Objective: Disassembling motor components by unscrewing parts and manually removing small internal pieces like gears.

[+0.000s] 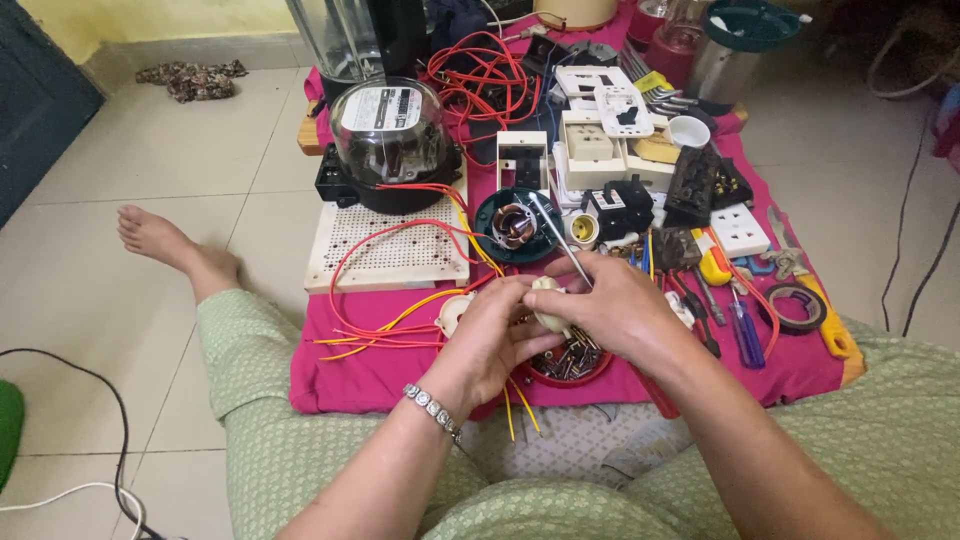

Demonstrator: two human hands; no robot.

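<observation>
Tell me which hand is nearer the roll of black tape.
Right. The right hand works just left of the black tape roll; the left hand is farther left, beyond it.

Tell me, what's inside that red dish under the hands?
The red dish holds a heap of small metal screws and bits. The left hand and right hand cover most of it.

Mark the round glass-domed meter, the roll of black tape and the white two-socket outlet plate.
Round glass-domed meter (388, 130), head view, on the clear dome.
Roll of black tape (797, 307), head view, on its ring.
White two-socket outlet plate (739, 229), head view, on its face.
</observation>
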